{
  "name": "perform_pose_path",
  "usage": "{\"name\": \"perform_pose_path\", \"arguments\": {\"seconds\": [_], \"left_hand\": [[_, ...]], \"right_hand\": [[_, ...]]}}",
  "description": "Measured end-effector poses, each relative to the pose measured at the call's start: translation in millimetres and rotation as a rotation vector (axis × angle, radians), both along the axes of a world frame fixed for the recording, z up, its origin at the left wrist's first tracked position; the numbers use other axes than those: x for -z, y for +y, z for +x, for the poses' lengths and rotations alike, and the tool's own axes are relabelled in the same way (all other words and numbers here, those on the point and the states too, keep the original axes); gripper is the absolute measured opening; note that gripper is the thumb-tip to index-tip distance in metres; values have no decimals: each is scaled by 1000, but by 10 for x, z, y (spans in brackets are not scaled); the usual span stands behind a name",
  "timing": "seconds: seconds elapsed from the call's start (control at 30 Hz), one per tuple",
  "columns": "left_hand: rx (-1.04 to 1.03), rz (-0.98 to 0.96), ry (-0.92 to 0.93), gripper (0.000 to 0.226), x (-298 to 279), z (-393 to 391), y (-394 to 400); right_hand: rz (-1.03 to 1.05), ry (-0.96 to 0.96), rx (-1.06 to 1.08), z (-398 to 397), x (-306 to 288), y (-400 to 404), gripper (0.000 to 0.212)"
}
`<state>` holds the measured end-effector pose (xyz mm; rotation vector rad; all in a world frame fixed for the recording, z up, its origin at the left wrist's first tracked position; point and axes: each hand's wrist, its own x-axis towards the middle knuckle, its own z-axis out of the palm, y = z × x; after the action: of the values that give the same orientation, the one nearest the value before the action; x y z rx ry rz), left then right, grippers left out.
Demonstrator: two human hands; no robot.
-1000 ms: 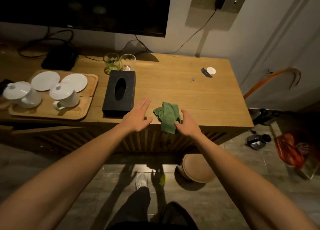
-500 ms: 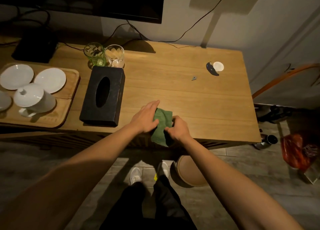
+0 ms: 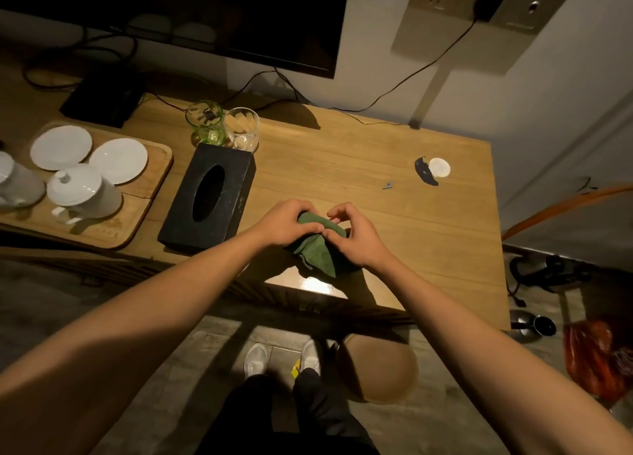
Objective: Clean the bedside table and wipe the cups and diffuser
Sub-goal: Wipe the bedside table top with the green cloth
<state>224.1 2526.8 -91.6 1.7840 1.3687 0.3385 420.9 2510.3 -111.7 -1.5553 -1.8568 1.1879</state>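
A long black rectangular tissue box (image 3: 209, 198) with an oval slot lies just left of the hands, its far end touching or nearly touching two drinking glasses: a green-tinted glass tumbler (image 3: 205, 122) and a clear glass tumbler (image 3: 241, 129), standing side by side. Farther left, a light wooden tray with rounded corners (image 3: 150, 194) carries two flat white saucers (image 3: 118, 160) and two white lidded ceramic cups (image 3: 84, 191), the leftmost cut off by the picture's edge. At the far left a black flat box (image 3: 102, 100) sits under the dark screen (image 3: 205, 13), with thin black cables trailing along the wall.

The wooden bedside table (image 3: 342, 167) has a smooth, grained top, glossy where light strikes its near edge. Toward its far right lie a small white round disc (image 3: 439, 167), a dark curved scrap (image 3: 424, 172) touching it, and a tiny grey triangular bit (image 3: 387, 185) nearby.

The green soft cloth (image 3: 317, 249) is bunched at the near middle of the table, its loose end hanging toward the near edge. The left hand (image 3: 286, 225) has its fingers curled and closed on the cloth's left side; the right hand (image 3: 356, 235) pinches the top fold with thumb and fingertips together.

The broad stretch of tabletop between the hands and the right edge lies open. On the floor below stand a round tan stool (image 3: 380, 369), a small metal kettle (image 3: 531, 324) and an orange-red plastic bag (image 3: 596, 358).
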Motion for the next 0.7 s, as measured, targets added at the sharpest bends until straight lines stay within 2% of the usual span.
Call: {"name": "perform_pose_path", "arguments": {"seconds": [0.07,0.17,0.33,0.57,0.7], "left_hand": [[-68,-16,-17,26,-70,-61,14],[-191,-14,-73,22,-155,-186,-48],[-341,4,-96,20,-258,-496,-327],[-739,91,-127,22,-286,-1300,-1097],[-974,126,-147,19,-350,-1874,-1900]], "right_hand": [[-69,15,14,15,-66,76,46],[-206,42,-94,16,-147,175,67],[-216,-20,-312,-258,-243,318,29],[-216,19,-547,-1301,-419,212,33],[-157,6,-765,-2132,-537,-184,29]]}}
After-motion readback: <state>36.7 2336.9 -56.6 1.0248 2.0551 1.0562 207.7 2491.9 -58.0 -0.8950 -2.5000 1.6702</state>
